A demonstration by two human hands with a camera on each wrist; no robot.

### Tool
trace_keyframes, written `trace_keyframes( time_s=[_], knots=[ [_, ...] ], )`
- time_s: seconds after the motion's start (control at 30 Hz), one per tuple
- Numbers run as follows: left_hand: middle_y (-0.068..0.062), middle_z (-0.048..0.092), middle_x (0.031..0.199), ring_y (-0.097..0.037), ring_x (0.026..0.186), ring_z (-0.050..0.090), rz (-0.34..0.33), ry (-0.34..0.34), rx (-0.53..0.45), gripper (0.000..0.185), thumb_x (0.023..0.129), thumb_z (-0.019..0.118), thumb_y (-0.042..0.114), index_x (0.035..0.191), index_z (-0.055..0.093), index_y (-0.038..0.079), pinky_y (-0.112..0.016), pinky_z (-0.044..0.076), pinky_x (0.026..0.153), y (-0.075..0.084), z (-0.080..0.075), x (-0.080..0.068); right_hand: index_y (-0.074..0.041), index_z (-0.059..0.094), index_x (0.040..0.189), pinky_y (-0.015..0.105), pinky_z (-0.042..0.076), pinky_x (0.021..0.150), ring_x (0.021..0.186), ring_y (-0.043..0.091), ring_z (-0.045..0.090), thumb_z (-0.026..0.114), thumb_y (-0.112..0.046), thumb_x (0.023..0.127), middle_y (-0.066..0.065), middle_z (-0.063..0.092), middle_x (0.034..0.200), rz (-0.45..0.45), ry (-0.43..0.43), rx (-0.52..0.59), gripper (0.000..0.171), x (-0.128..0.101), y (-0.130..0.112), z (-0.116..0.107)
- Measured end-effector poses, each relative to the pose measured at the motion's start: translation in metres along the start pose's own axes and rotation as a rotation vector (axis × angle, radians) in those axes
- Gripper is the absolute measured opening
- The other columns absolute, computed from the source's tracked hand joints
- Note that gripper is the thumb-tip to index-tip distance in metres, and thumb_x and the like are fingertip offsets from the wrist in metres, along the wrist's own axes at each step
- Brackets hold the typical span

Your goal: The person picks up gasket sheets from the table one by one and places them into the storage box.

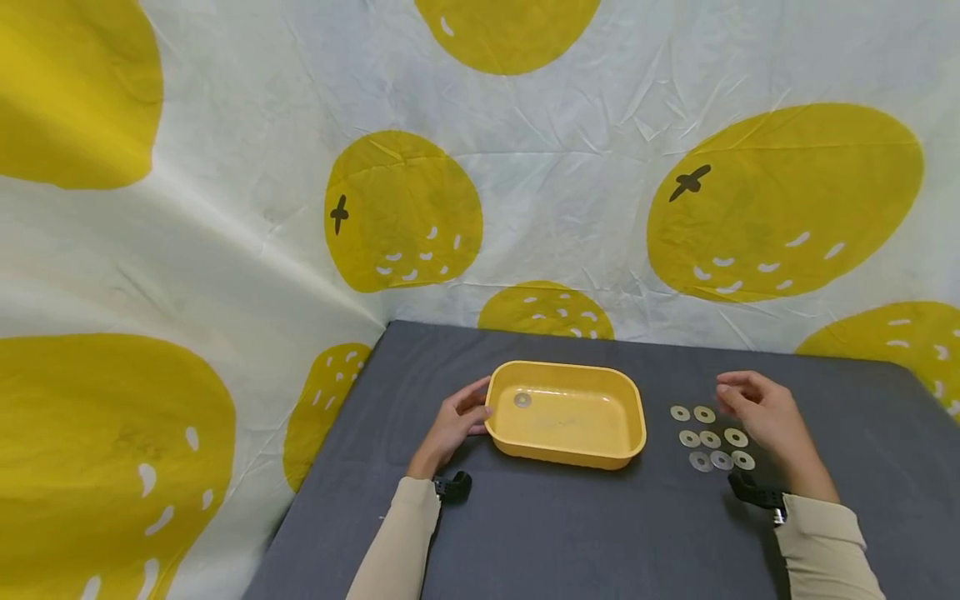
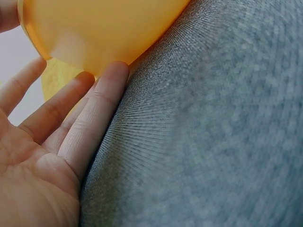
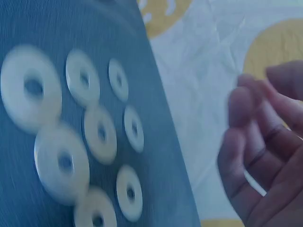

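Hands rest at either side of a yellow tray [image 1: 567,452] that sits near the middle of a dark grey desk [image 1: 570,533]. My left hand [image 1: 457,421] lies against the tray's left end, fingers [image 2: 97,111] straight and relaxed, their tips touching its outer wall and the little finger lying along the desk's cloth surface; nothing is gripped. One metal washer [image 1: 522,400] lies inside the tray, near its back left corner. To the right of the tray, well apart from it, a cluster of flat washers [image 1: 710,438] lies on the desk in loose rows. My right hand [image 1: 765,412] hovers just beside and slightly above that cluster, on its right side, fingers loosely curled and holding nothing that I can see; the right wrist view is blurred, showing the washers [image 3: 100,134] on the left and my bent fingers [image 3: 246,156] on the right. Long beige sleeves [image 1: 397,542] cover both forearms. Behind the desk hangs a white cloth [image 1: 570,192] printed with large yellow fruit shapes.
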State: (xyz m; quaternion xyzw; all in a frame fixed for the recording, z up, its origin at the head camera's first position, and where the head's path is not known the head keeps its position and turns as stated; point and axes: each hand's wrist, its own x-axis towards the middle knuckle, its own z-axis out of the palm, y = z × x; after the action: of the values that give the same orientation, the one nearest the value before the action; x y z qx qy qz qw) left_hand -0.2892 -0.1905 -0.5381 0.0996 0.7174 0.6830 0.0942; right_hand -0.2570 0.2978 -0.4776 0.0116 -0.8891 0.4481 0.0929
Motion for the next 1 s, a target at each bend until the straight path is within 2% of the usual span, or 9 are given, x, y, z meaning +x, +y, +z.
trace_keyframes(
  time_s=[0.13, 0.37, 0.5, 0.6, 0.8, 1.0],
  knots=[
    [-0.015, 0.061, 0.143, -0.03, 0.12, 0.067, 0.0, 0.004, 0.01, 0.058, 0.098, 0.069, 0.02, 0.152, 0.05, 0.032, -0.036, 0.063, 0.087, -0.001, 0.0, 0.0, 0.004, 0.062, 0.126, 0.026, 0.049, 0.06, 0.073, 0.008, 0.063, 0.058, -0.027, 0.105, 0.016, 0.072, 0.094, -0.004, -0.052, -0.204, 0.038, -0.001, 0.014, -0.008],
    [-0.013, 0.061, 0.143, -0.03, 0.12, 0.067, 0.003, 0.003, 0.017, 0.058, 0.098, 0.069, 0.02, 0.151, 0.05, 0.034, -0.036, 0.063, 0.088, -0.001, 0.0, -0.001, 0.008, 0.061, 0.12, 0.031, 0.041, 0.063, 0.075, 0.021, 0.056, 0.063, -0.023, 0.1, 0.014, 0.066, 0.089, 0.068, -0.201, -0.345, 0.037, -0.001, 0.033, -0.022],
    [-0.014, 0.06, 0.143, -0.031, 0.121, 0.067, 0.007, 0.002, 0.016, 0.058, 0.099, 0.068, 0.018, 0.152, 0.05, 0.033, -0.036, 0.063, 0.088, -0.001, 0.0, -0.001, 0.009, 0.061, 0.118, 0.031, 0.04, 0.065, 0.081, 0.026, 0.056, 0.068, -0.03, 0.096, 0.015, 0.063, 0.091, 0.121, -0.28, -0.369, 0.045, 0.001, 0.039, -0.024],
    [-0.014, 0.06, 0.144, -0.032, 0.122, 0.066, 0.008, 0.002, 0.015, 0.057, 0.099, 0.067, 0.018, 0.152, 0.05, 0.032, -0.036, 0.063, 0.088, 0.001, 0.001, -0.001, 0.008, 0.061, 0.114, 0.032, 0.04, 0.065, 0.082, 0.027, 0.056, 0.072, -0.034, 0.093, 0.014, 0.061, 0.09, 0.156, -0.298, -0.357, 0.048, 0.001, 0.041, -0.025],
    [-0.014, 0.06, 0.144, -0.032, 0.122, 0.066, 0.004, 0.01, 0.018, 0.057, 0.099, 0.067, 0.018, 0.152, 0.05, 0.032, -0.036, 0.063, 0.088, 0.001, 0.002, -0.001, 0.005, 0.063, 0.104, 0.031, 0.04, 0.066, 0.08, 0.027, 0.056, 0.076, -0.036, 0.091, 0.012, 0.062, 0.087, 0.169, -0.291, -0.367, 0.045, 0.0, 0.044, -0.022],
    [-0.013, 0.061, 0.143, -0.029, 0.121, 0.067, -0.001, 0.013, 0.02, 0.057, 0.099, 0.069, 0.021, 0.151, 0.05, 0.033, -0.036, 0.063, 0.088, -0.001, 0.001, 0.0, 0.005, 0.063, 0.102, 0.033, 0.041, 0.066, 0.081, 0.029, 0.058, 0.078, -0.036, 0.089, 0.014, 0.065, 0.087, 0.162, -0.274, -0.386, 0.045, 0.0, 0.044, -0.018]
  ],
)
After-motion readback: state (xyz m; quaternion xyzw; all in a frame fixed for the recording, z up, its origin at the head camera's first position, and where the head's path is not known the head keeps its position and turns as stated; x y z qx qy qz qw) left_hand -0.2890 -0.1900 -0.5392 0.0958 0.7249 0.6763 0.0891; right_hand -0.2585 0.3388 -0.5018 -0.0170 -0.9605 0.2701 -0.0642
